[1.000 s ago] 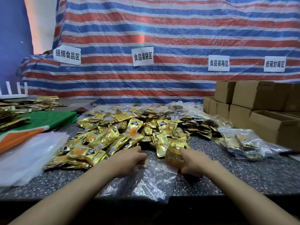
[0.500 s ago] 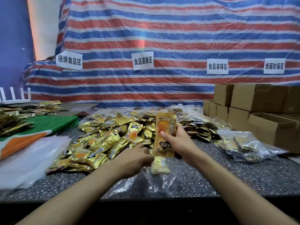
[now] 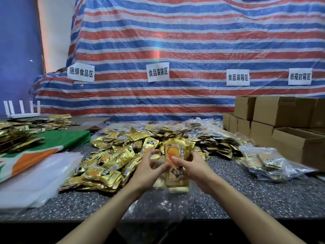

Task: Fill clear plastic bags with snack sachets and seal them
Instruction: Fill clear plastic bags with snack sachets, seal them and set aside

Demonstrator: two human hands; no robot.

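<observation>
Head view:
- filled bags (image 3: 274,164) laid at right, near cardboard boxes (image 3: 299,143)
- big loose sachet pile (image 3: 112,161) not yet bagged; empty bag stack (image 3: 40,176) at left; task judged far from done
- current clear bag (image 3: 168,213) unsealed
- sachet stack (image 3: 173,150) gripped upright by right hand (image 3: 198,171), thumb pressed on front, lower end sunk in clear bag
- left hand (image 3: 147,175) spread, blurred, just beside stack's left edge, nothing seen gripped

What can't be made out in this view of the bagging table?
Head view only:
- Left grip: motion-blurred; whether it holds the clear bag is unclear.
- Sachet stack: count hidden, front sachet and right grip cover the rest.
- Cardboard boxes: cut off by right edge.
</observation>
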